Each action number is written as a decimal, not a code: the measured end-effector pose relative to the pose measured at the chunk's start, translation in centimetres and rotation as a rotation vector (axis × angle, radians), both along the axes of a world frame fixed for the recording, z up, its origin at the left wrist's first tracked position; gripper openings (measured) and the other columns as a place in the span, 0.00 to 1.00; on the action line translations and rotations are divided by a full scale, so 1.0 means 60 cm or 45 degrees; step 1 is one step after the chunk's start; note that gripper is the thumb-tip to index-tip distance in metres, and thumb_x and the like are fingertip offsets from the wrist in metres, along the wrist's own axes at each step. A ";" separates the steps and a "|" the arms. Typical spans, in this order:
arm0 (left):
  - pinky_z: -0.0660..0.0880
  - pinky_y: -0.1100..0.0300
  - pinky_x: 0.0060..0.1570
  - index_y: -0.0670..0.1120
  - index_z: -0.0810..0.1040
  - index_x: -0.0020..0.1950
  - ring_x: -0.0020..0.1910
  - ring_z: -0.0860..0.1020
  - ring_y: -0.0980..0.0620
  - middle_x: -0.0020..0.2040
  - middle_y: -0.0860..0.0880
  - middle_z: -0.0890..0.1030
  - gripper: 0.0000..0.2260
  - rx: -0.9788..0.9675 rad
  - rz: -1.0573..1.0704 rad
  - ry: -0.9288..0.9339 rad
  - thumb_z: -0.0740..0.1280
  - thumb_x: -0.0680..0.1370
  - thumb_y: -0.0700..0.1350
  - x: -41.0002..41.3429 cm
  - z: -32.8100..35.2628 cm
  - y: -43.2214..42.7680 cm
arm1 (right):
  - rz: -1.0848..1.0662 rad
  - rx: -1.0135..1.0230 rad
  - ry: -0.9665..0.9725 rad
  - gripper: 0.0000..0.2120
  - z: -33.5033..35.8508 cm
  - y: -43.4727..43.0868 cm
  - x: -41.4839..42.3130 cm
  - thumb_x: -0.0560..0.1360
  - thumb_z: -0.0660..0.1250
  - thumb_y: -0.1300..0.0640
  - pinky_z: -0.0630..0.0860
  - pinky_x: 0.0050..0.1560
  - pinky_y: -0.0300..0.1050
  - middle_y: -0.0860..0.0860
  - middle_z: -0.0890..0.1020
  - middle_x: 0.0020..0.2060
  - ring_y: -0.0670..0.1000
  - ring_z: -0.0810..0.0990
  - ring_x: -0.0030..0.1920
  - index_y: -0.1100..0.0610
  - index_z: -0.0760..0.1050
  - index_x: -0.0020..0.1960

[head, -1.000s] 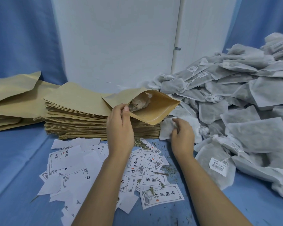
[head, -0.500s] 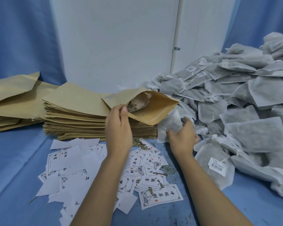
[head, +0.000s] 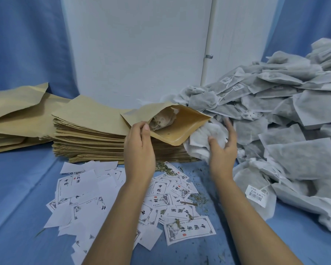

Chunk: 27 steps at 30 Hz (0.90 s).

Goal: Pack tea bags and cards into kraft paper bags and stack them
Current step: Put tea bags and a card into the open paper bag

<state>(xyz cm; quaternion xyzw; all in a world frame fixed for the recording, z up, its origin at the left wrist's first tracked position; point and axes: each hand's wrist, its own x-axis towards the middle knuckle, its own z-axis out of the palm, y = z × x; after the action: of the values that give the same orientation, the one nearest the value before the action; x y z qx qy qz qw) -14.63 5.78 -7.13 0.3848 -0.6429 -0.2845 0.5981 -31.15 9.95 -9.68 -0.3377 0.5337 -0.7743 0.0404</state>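
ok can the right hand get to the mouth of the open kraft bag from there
Probably yes. The right hand, gripping a tea bag, sits beside the mouth of the kraft bag, which the left hand pinches open. Nothing lies between them, and the packed tea bag inside leaves room.

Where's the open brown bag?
In the middle of the head view, the open kraft bag is above the stack of flat bags, pinched by the left hand, with the right hand holding a tea bag beside its mouth.

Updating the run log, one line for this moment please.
left grip: pinches kraft bag open; right grip: holds tea bag beside its mouth; cards: loose on table
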 end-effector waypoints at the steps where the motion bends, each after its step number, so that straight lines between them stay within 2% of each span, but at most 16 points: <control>1: 0.66 0.61 0.48 0.52 0.72 0.55 0.52 0.73 0.52 0.50 0.53 0.77 0.09 -0.001 0.001 -0.005 0.53 0.83 0.50 0.000 0.000 0.000 | 0.097 0.005 -0.078 0.23 0.004 -0.001 -0.007 0.73 0.62 0.68 0.74 0.61 0.40 0.35 0.78 0.56 0.38 0.76 0.58 0.47 0.78 0.61; 3: 0.65 0.63 0.45 0.51 0.73 0.56 0.51 0.73 0.53 0.50 0.52 0.77 0.10 0.009 0.014 -0.011 0.53 0.83 0.49 0.002 0.000 -0.001 | 0.385 0.016 -0.299 0.20 0.016 -0.004 -0.017 0.74 0.60 0.70 0.81 0.47 0.45 0.46 0.85 0.46 0.48 0.83 0.46 0.49 0.85 0.45; 5: 0.64 0.66 0.41 0.48 0.74 0.57 0.48 0.73 0.54 0.47 0.53 0.76 0.11 0.027 0.037 0.000 0.54 0.83 0.49 0.006 0.000 -0.005 | 0.732 0.053 -0.434 0.20 0.027 0.004 -0.025 0.74 0.60 0.67 0.81 0.35 0.39 0.50 0.85 0.39 0.47 0.83 0.36 0.49 0.85 0.37; 7: 0.65 0.72 0.38 0.46 0.75 0.58 0.44 0.72 0.57 0.44 0.56 0.75 0.12 0.039 0.055 0.016 0.54 0.83 0.48 0.011 -0.001 -0.010 | 1.084 0.218 -0.321 0.10 0.036 0.018 -0.032 0.69 0.66 0.60 0.79 0.34 0.37 0.53 0.85 0.41 0.47 0.84 0.37 0.50 0.86 0.40; 8: 0.65 0.75 0.38 0.46 0.75 0.59 0.43 0.72 0.59 0.43 0.58 0.74 0.12 0.045 0.061 0.021 0.54 0.83 0.48 0.013 -0.001 -0.012 | 1.226 0.329 -0.213 0.11 0.039 0.023 -0.034 0.66 0.68 0.59 0.80 0.36 0.37 0.54 0.85 0.45 0.48 0.84 0.41 0.51 0.86 0.44; 10: 0.64 0.78 0.38 0.45 0.76 0.59 0.42 0.72 0.61 0.43 0.58 0.74 0.12 0.053 0.069 0.025 0.55 0.83 0.48 0.014 0.000 -0.013 | 1.376 0.496 -0.022 0.16 0.045 0.021 -0.034 0.66 0.68 0.63 0.80 0.43 0.38 0.54 0.85 0.50 0.49 0.84 0.48 0.51 0.85 0.50; 13: 0.64 0.78 0.38 0.45 0.76 0.58 0.43 0.72 0.58 0.44 0.56 0.75 0.13 0.066 0.058 0.038 0.55 0.83 0.47 0.015 0.000 -0.012 | 1.294 0.524 0.027 0.15 0.068 0.013 -0.017 0.65 0.67 0.65 0.81 0.40 0.39 0.53 0.86 0.45 0.49 0.84 0.43 0.50 0.86 0.45; 15: 0.65 0.77 0.37 0.45 0.76 0.58 0.43 0.73 0.60 0.44 0.56 0.76 0.12 0.075 0.037 0.053 0.55 0.83 0.47 0.017 -0.001 -0.011 | 1.237 0.490 0.016 0.15 0.088 0.014 -0.003 0.66 0.67 0.68 0.80 0.37 0.40 0.53 0.86 0.43 0.50 0.84 0.41 0.51 0.86 0.43; 18: 0.66 0.75 0.38 0.46 0.76 0.58 0.43 0.73 0.63 0.46 0.55 0.77 0.11 0.071 0.019 0.062 0.55 0.83 0.46 0.017 -0.003 -0.010 | 1.193 0.481 0.024 0.19 0.111 0.023 0.005 0.73 0.61 0.72 0.76 0.37 0.41 0.58 0.85 0.47 0.54 0.80 0.42 0.54 0.85 0.46; 21: 0.65 0.76 0.39 0.47 0.76 0.57 0.44 0.73 0.61 0.47 0.54 0.78 0.11 0.071 0.021 0.068 0.55 0.83 0.46 0.015 -0.002 -0.008 | 0.979 0.565 0.117 0.18 0.126 0.029 0.016 0.76 0.59 0.69 0.72 0.25 0.35 0.57 0.85 0.42 0.45 0.79 0.29 0.55 0.85 0.45; 22: 0.65 0.77 0.40 0.47 0.76 0.57 0.44 0.73 0.61 0.47 0.54 0.77 0.11 0.064 0.021 0.065 0.56 0.83 0.46 0.014 -0.002 -0.008 | 0.868 0.600 0.125 0.16 0.129 0.026 0.024 0.76 0.59 0.68 0.74 0.28 0.35 0.57 0.85 0.43 0.46 0.79 0.29 0.56 0.84 0.45; 23: 0.65 0.77 0.41 0.47 0.77 0.57 0.45 0.73 0.61 0.48 0.54 0.77 0.11 0.059 0.019 0.055 0.56 0.83 0.46 0.013 -0.003 -0.007 | 0.797 0.603 0.075 0.13 0.131 0.020 0.031 0.76 0.59 0.66 0.77 0.35 0.38 0.60 0.84 0.46 0.49 0.82 0.34 0.59 0.83 0.47; 25: 0.65 0.75 0.43 0.47 0.77 0.59 0.49 0.74 0.57 0.50 0.54 0.78 0.12 0.039 0.014 0.006 0.56 0.83 0.46 0.009 -0.005 -0.007 | 0.766 0.514 -0.180 0.09 0.135 0.004 0.047 0.76 0.60 0.68 0.77 0.57 0.52 0.66 0.80 0.56 0.61 0.82 0.52 0.68 0.77 0.53; 26: 0.65 0.72 0.45 0.47 0.77 0.59 0.51 0.74 0.56 0.52 0.53 0.78 0.12 0.019 0.013 -0.029 0.56 0.83 0.46 0.007 -0.006 -0.006 | 0.757 0.436 -0.301 0.12 0.137 -0.007 0.054 0.76 0.61 0.69 0.75 0.62 0.54 0.66 0.79 0.58 0.63 0.80 0.56 0.70 0.73 0.58; 27: 0.66 0.69 0.48 0.46 0.77 0.60 0.53 0.74 0.56 0.53 0.53 0.78 0.12 -0.008 0.014 -0.057 0.56 0.83 0.46 0.004 -0.007 -0.004 | 0.728 0.371 -0.382 0.15 0.139 -0.017 0.059 0.76 0.62 0.69 0.76 0.61 0.53 0.64 0.79 0.58 0.61 0.81 0.56 0.70 0.70 0.62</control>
<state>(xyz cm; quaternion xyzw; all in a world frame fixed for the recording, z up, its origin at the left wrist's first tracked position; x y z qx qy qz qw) -14.39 5.55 -7.57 0.3928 -0.6550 -0.2705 0.5862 -27.61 8.93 -1.34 -0.3466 0.5105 -0.6885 0.3812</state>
